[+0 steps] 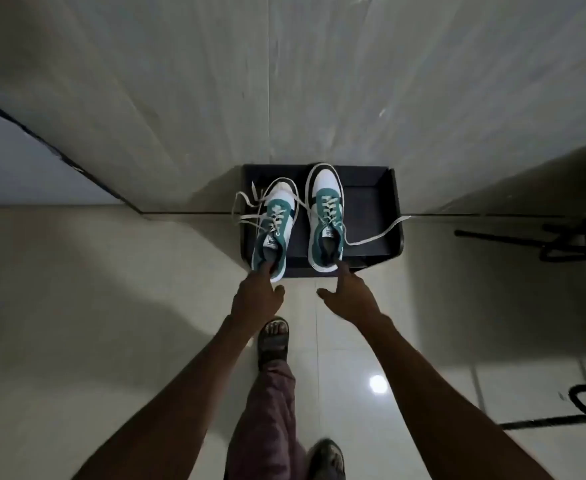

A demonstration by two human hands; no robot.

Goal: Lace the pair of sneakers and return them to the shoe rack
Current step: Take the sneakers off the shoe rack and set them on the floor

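Two teal-and-white sneakers sit over a low black shoe rack point(386, 202) against the wall. My left hand point(255, 292) has fingers hooked inside the heel opening of the left sneaker point(276, 226), which is tilted and overhangs the rack's front left edge. My right hand point(350, 292) has a finger inside the heel of the right sneaker point(326, 216), which lies flat on the rack. Both sneakers are laced, with loose white lace ends point(378, 233) trailing out to the sides.
The rack stands on a glossy tiled floor point(111, 306) at the base of a pale wall point(284, 81). Black metal furniture legs point(513, 237) lie to the right. My sandalled feet point(273, 341) are just behind my hands.
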